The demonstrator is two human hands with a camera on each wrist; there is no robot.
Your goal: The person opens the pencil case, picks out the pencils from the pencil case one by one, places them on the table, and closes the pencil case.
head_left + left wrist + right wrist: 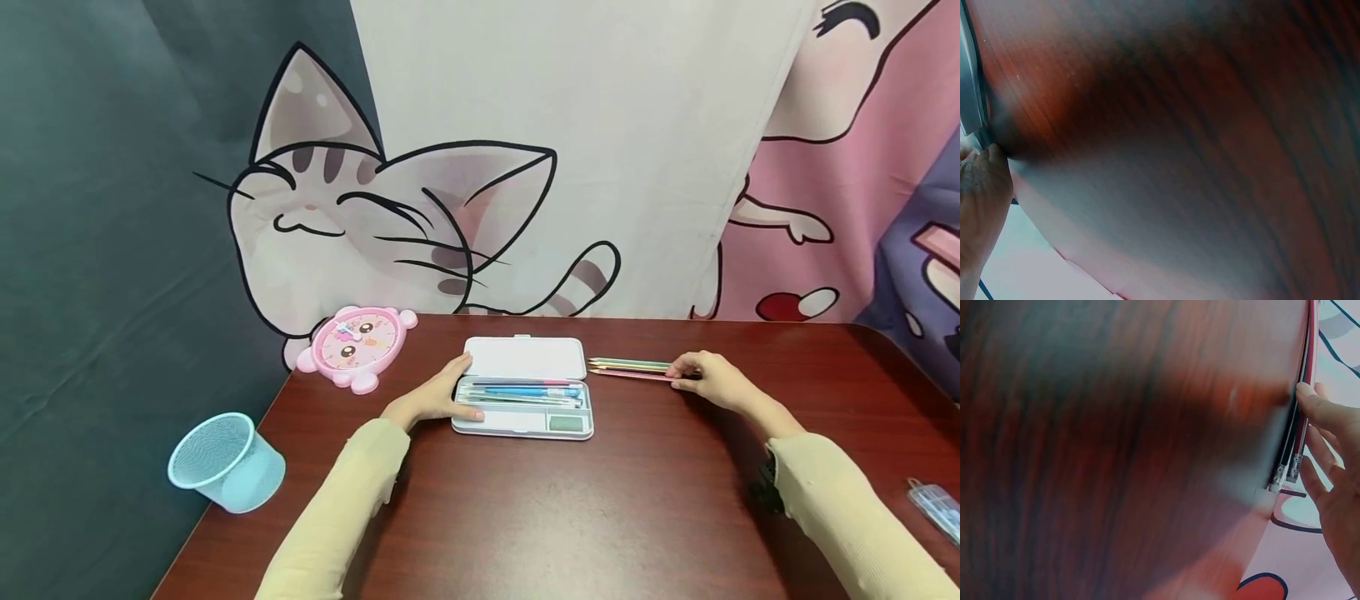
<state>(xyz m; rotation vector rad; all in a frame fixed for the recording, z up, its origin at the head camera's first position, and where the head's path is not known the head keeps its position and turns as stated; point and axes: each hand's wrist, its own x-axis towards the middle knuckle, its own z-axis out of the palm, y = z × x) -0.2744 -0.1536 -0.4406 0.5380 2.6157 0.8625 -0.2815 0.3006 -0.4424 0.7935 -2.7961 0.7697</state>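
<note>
the left hand is at the left side of an open white pencil case on the brown desk, its thumb and fingers spread wide, the thumb stretched over the near tray and the other fingers touching the far left part by the raised lid. pens and pencils lie in the case's far compartment; a green block sits in its near right one. just right of the case, the right hand pinches several coloured pencils near their right ends, thumb and fingers nearly closed, tips pointing left. a pink clock stands far left, a blue mesh basket near left.
</note>
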